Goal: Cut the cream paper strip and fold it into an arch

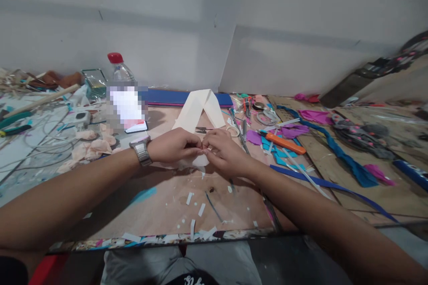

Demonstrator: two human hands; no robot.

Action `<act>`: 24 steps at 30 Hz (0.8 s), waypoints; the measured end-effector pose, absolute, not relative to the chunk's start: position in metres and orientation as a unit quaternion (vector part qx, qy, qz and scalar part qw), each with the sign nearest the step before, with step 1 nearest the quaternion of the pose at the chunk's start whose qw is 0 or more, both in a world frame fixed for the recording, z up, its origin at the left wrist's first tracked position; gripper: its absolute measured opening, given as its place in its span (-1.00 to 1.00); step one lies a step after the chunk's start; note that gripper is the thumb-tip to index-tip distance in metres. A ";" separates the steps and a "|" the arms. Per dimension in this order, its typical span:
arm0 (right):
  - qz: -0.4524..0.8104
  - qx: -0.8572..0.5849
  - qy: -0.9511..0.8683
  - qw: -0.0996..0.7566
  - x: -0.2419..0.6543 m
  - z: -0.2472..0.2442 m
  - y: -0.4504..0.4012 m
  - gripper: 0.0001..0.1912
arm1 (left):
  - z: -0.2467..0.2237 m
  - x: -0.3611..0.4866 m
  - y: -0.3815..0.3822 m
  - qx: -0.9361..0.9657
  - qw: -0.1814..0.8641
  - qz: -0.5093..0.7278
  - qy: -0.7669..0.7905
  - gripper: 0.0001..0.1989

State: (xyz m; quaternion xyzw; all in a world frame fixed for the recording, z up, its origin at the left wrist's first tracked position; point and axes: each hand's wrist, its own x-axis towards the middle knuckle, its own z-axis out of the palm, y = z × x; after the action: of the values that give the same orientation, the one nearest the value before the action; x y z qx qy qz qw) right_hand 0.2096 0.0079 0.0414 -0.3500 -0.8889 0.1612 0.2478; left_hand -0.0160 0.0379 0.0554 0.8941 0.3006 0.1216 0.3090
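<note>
Both hands meet fingertip to fingertip just above the tabletop. My left hand, with a metal-banded watch on its wrist, is closed in a pinch. My right hand pinches right beside it. A small pale piece of thin material shows under the fingertips and seems to be held between them; its edges are partly covered. Behind the hands lies a cream strip, folded over at the top into an upside-down V. Scissors with pale handles lie just past my right hand, partly hidden.
A lit phone leans at left before a red-capped bottle. An orange cutter, a blue ribbon and fabric scraps lie at right. Left are crumpled peach pieces, cables and pliers. A wall stands behind.
</note>
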 end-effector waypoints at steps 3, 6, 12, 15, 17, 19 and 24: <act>0.185 -0.336 -0.898 0.216 0.212 0.054 0.015 -0.89 | 0.058 -0.019 0.041 0.881 0.358 0.138 0.277 -0.64; 0.194 -0.344 -0.897 0.200 0.212 0.062 0.020 -0.87 | 0.058 -0.020 0.042 0.868 0.376 0.148 0.287 -0.58; 0.216 -0.375 -0.864 0.256 0.210 0.048 0.021 -0.87 | 0.053 -0.020 0.044 0.860 0.382 0.144 0.307 -0.57; 0.192 -0.369 -0.867 0.274 0.210 0.037 0.020 -0.90 | 0.053 -0.020 0.044 0.852 0.408 0.144 0.295 -0.56; 0.187 -0.368 -0.866 0.282 0.211 0.033 0.018 -0.92 | 0.053 -0.020 0.043 0.846 0.419 0.147 0.295 -0.57; 0.185 -0.372 -0.863 0.289 0.212 0.032 0.015 -0.93 | 0.054 -0.019 0.041 0.840 0.427 0.151 0.299 -0.58; 0.170 -0.361 -0.874 0.276 0.213 0.033 0.006 -0.89 | 0.052 -0.016 0.036 0.824 0.449 0.143 0.314 -0.58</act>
State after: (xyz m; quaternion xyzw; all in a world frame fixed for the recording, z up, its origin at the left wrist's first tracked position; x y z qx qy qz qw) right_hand 0.2132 0.0057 0.0335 -0.3614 -0.8743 0.1701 0.2757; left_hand -0.0161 0.0358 0.0522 0.8240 0.3141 0.1432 0.4493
